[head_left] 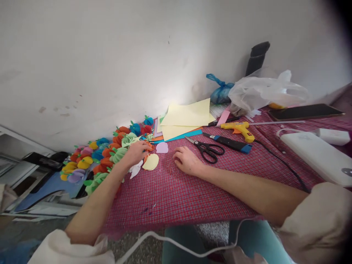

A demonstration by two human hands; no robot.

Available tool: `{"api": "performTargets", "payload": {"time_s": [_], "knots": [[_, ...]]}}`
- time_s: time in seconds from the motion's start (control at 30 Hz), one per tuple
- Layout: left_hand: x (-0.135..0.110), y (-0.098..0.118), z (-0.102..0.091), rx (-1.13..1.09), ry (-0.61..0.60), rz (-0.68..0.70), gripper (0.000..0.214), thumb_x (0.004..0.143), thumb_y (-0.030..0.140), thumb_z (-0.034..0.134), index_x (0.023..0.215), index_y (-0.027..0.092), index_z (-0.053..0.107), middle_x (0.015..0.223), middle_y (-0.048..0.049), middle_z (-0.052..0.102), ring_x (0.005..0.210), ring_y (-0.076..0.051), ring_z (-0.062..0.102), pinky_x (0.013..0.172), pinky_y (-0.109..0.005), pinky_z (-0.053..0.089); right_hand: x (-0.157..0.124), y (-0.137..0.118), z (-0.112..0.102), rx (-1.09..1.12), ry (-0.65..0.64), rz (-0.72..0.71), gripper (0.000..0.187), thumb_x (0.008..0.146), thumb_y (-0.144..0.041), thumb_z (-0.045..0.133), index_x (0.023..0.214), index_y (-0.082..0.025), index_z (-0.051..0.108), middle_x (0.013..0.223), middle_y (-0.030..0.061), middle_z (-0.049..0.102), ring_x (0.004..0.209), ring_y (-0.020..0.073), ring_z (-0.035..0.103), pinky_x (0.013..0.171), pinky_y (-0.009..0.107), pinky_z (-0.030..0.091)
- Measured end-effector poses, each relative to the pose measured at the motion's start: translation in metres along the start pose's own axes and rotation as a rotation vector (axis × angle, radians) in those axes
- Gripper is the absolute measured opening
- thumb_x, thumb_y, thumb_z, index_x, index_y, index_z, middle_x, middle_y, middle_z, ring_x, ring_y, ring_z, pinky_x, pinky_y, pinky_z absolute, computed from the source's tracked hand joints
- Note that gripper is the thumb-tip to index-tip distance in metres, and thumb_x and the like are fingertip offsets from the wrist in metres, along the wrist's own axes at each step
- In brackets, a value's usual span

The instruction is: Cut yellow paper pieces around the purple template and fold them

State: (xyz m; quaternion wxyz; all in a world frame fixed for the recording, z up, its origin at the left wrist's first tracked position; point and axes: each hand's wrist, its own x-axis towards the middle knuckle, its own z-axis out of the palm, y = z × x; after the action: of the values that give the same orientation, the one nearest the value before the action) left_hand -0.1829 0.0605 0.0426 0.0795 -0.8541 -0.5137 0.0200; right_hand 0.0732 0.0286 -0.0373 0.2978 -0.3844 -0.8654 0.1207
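Left hand (136,151) at the edge of the heap of paper ornaments (102,158) (orange, blue, green, yellow, lilac), at the table's left end by the wall; fingers curled down among the pieces, grip hidden, so cannot tell whether anything is pinched. Yellow cutout (151,161) flat on the checked cloth (176,194), just beside that hand; lilac cutout (162,147) near, between the two hands. Right hand (187,160) palm down on the cloth, fingers loosely bent, holding nothing; scissors (208,149) just beside it, blades apart. Beyond: utility knife (229,143), yellow glue gun (239,129), loose paper sheets (187,117); plastic bag (261,91) against the wall.
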Motion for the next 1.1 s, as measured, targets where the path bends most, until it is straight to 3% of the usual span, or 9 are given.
{"api": "performTargets", "payload": {"time_s": [0.07, 0.3, 0.43, 0.57, 0.7, 0.8, 0.97, 1.1], "knots": [[0.001, 0.003, 0.005, 0.006, -0.036, 0.055, 0.028, 0.076, 0.02, 0.046, 0.094, 0.024, 0.067, 0.1, -0.005, 0.061, 0.096, -0.019, 0.051, 0.084, -0.032, 0.038, 0.0, 0.0, 0.0, -0.009, 0.012, -0.008, 0.015, 0.081, -0.016, 0.049, 0.086, -0.014, 0.063, 0.098, 0.0093, 0.056, 0.096, 0.0195, 0.046, 0.086, 0.033, 0.034], [0.0, -0.007, 0.025, 0.134, -0.075, 0.044, 0.026, 0.074, 0.015, 0.048, 0.086, 0.026, 0.068, 0.099, -0.0053, 0.059, 0.095, -0.023, 0.049, 0.08, -0.038, 0.035, -0.001, -0.001, -0.002, -0.002, -0.024, 0.006, 0.016, 0.082, -0.017, 0.048, 0.087, -0.014, 0.063, 0.096, 0.0091, 0.056, 0.096, 0.019, 0.046, 0.088, 0.033, 0.033], [-0.001, -0.008, 0.032, 0.144, -0.063, 0.035, 0.02, 0.076, 0.021, 0.048, 0.083, 0.023, 0.067, 0.099, -0.008, 0.057, 0.098, -0.027, 0.046, 0.082, -0.044, 0.031, 0.0, 0.0, -0.001, -0.011, -0.022, -0.014, 0.018, 0.082, -0.017, 0.047, 0.089, -0.014, 0.063, 0.1, 0.0095, 0.055, 0.096, 0.0196, 0.045, 0.088, 0.033, 0.032], [-0.001, -0.003, 0.033, 0.171, -0.043, 0.063, 0.019, 0.077, 0.02, 0.048, 0.075, 0.023, 0.066, 0.092, -0.0062, 0.058, 0.095, -0.024, 0.047, 0.082, -0.042, 0.03, 0.0, -0.001, -0.002, -0.026, -0.034, -0.02, 0.016, 0.081, -0.016, 0.049, 0.086, -0.014, 0.063, 0.096, 0.0087, 0.057, 0.092, 0.0188, 0.046, 0.087, 0.033, 0.034], [-0.003, -0.003, 0.026, 0.215, 0.024, 0.048, 0.018, 0.078, 0.021, 0.048, 0.07, 0.022, 0.064, 0.093, -0.0062, 0.059, 0.096, -0.024, 0.047, 0.081, -0.041, 0.03, 0.0, 0.0, -0.001, -0.019, -0.021, -0.028, 0.016, 0.081, -0.017, 0.048, 0.087, -0.014, 0.063, 0.097, 0.0086, 0.056, 0.095, 0.0188, 0.046, 0.087, 0.032, 0.034], [-0.009, -0.005, 0.012, 0.235, 0.075, 0.002, 0.021, 0.08, 0.02, 0.044, 0.071, 0.019, 0.063, 0.106, -0.0095, 0.056, 0.104, -0.026, 0.043, 0.083, -0.043, 0.029, 0.0, 0.0, -0.002, -0.004, -0.016, 0.002, 0.016, 0.082, -0.018, 0.048, 0.089, -0.015, 0.062, 0.102, 0.0095, 0.055, 0.099, 0.0193, 0.045, 0.089, 0.033, 0.034], [-0.017, -0.011, -0.007, 0.286, 0.216, -0.181, 0.023, 0.081, 0.024, 0.043, 0.078, 0.021, 0.065, 0.117, -0.0082, 0.053, 0.111, -0.027, 0.04, 0.088, -0.044, 0.029, 0.0, -0.001, -0.005, -0.016, -0.011, 0.025, 0.016, 0.082, -0.018, 0.048, 0.089, -0.016, 0.062, 0.105, 0.0088, 0.055, 0.101, 0.0193, 0.045, 0.088, 0.033, 0.035], [-0.017, -0.015, -0.011, 0.272, 0.147, -0.289, 0.032, 0.078, 0.021, 0.044, 0.105, 0.025, 0.061, 0.126, -0.008, 0.049, 0.114, -0.028, 0.041, 0.089, -0.044, 0.031, 0.0, -0.002, -0.006, -0.033, 0.004, 0.033, 0.016, 0.082, -0.017, 0.048, 0.089, -0.015, 0.062, 0.106, 0.0094, 0.055, 0.102, 0.0199, 0.044, 0.088, 0.034, 0.035]]}}
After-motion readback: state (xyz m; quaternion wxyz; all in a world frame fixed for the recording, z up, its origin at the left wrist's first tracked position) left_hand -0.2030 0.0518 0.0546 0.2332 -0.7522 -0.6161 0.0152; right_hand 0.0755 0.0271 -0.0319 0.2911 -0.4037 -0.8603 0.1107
